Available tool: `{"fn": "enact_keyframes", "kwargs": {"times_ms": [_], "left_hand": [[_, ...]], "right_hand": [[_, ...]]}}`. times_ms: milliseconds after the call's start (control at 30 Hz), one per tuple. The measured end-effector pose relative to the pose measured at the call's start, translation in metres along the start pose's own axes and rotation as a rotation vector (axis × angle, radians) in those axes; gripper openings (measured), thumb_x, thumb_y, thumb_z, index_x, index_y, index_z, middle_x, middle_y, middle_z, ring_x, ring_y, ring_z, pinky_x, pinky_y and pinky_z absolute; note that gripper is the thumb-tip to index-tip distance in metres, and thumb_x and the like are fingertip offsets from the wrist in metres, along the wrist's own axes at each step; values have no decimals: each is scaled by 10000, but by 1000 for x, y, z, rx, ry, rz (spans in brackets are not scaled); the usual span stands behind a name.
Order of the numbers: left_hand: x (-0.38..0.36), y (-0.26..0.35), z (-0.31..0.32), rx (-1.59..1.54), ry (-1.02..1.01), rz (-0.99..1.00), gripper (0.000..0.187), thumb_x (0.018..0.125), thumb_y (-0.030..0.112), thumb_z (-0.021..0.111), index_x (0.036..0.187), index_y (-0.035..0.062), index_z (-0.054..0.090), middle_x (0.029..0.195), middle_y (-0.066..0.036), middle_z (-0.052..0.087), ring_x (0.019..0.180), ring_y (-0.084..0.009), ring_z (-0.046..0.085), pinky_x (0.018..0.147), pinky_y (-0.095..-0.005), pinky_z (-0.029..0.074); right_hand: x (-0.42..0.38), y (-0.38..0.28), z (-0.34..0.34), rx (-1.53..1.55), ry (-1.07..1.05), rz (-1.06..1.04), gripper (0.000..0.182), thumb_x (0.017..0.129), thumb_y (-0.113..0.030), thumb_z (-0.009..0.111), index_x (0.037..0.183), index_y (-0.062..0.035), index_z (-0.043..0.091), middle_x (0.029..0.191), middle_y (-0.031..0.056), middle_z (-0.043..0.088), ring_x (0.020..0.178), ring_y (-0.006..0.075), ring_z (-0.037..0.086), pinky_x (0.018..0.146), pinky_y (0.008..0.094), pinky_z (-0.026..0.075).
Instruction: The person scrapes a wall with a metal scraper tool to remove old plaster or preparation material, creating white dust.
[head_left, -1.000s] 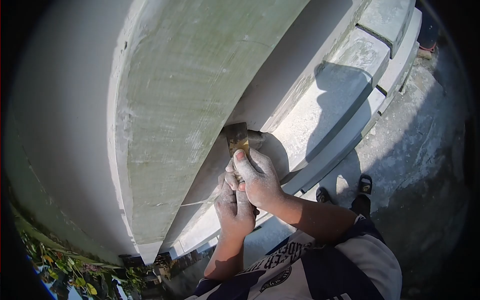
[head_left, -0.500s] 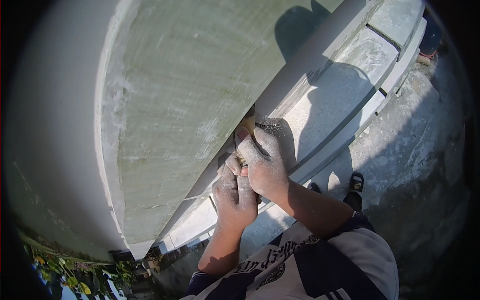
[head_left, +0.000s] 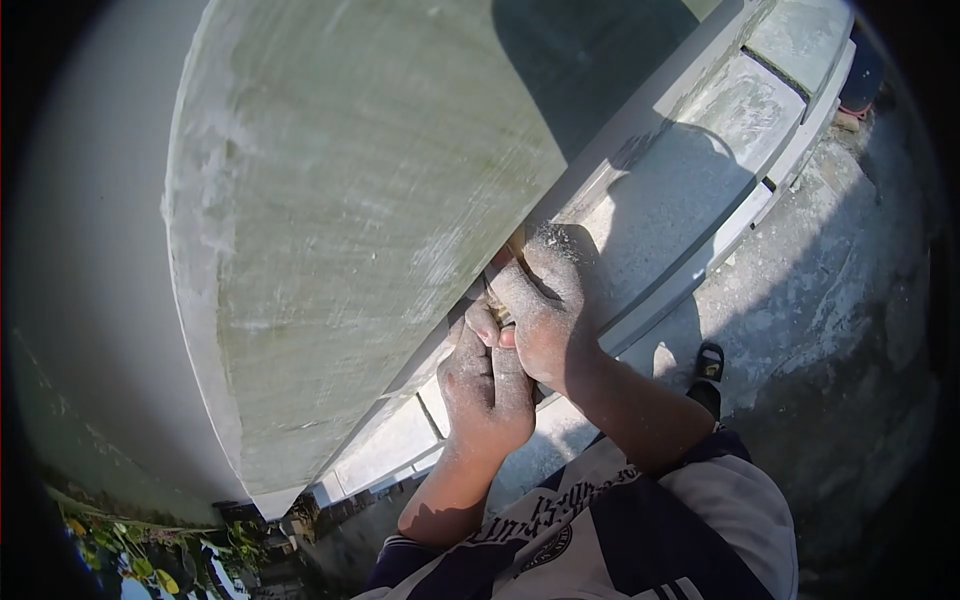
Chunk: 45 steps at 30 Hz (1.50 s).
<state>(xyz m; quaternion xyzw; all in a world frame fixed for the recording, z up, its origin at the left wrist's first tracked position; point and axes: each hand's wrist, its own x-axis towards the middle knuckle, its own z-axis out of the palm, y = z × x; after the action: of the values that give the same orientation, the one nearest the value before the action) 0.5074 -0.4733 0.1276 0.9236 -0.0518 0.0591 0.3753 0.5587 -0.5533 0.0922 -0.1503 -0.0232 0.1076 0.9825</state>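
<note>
Dusty right hand [head_left: 545, 300] and left hand [head_left: 488, 385] clench the scraper [head_left: 512, 262] — blade hidden under concrete ledge [head_left: 370, 200].

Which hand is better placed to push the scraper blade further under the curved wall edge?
Probably the right hand: it lies on the scraper near the blade, at the wall edge. The left hand sits lower, behind it.

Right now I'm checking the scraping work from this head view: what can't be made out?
- Scraper: blade hidden under the curved slab, handle wrapped by the left hand and right hand.
- Joint against the stepped ledge: lost in shadow.
- Shirt lettering: cut off by the bottom edge, unreadable.
</note>
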Motion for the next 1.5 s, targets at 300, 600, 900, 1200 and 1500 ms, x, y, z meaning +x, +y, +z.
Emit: {"fn": "enact_keyframes", "kwargs": {"times_ms": [300, 600, 900, 1200, 1500], "left_hand": [[1, 7, 7, -122, -86, -312, 309, 985, 134, 388, 1139, -94, 527, 1102, -162, 562, 1068, -217, 515, 905, -348, 399], [-1, 8, 13, -72, -41, -123, 305, 974, 131, 386, 1130, -97, 515, 1142, -176, 542, 1080, -254, 499, 924, -340, 381], [0, 10, 25, -54, 21, -36, 282, 961, 138, 404, 1080, -82, 534, 1035, -158, 552, 972, -232, 510, 843, -324, 414], [-1, 2, 28, -73, 56, 10, 302, 972, 150, 397, 1100, -89, 531, 869, -131, 547, 797, -225, 548, 733, -316, 415], [2, -5, 41, -14, 117, 160, 306, 940, 129, 416, 1092, -113, 525, 943, -210, 568, 837, -315, 562, 764, -375, 432]], "right_hand": [[3, -11, -4, -23, 20, 64, 225, 1000, -218, 543, 868, -48, 476, 669, 48, 511, 532, 119, 485, 514, 266, 414], [0, -15, -5, -46, 1, 52, 236, 1000, -200, 545, 847, -39, 466, 621, 45, 480, 512, 113, 472, 505, 273, 403], [-2, -22, -9, -132, 13, 87, 266, 1011, -216, 526, 822, -36, 478, 665, 40, 504, 512, 99, 462, 526, 269, 415], [1, -24, -10, -249, -22, 16, 244, 1006, -158, 518, 812, -14, 483, 652, 34, 503, 523, 89, 473, 501, 270, 404], [2, -21, -26, -365, -51, 116, 297, 990, -229, 550, 814, 9, 572, 674, 73, 617, 582, 115, 578, 548, 286, 462]]}}
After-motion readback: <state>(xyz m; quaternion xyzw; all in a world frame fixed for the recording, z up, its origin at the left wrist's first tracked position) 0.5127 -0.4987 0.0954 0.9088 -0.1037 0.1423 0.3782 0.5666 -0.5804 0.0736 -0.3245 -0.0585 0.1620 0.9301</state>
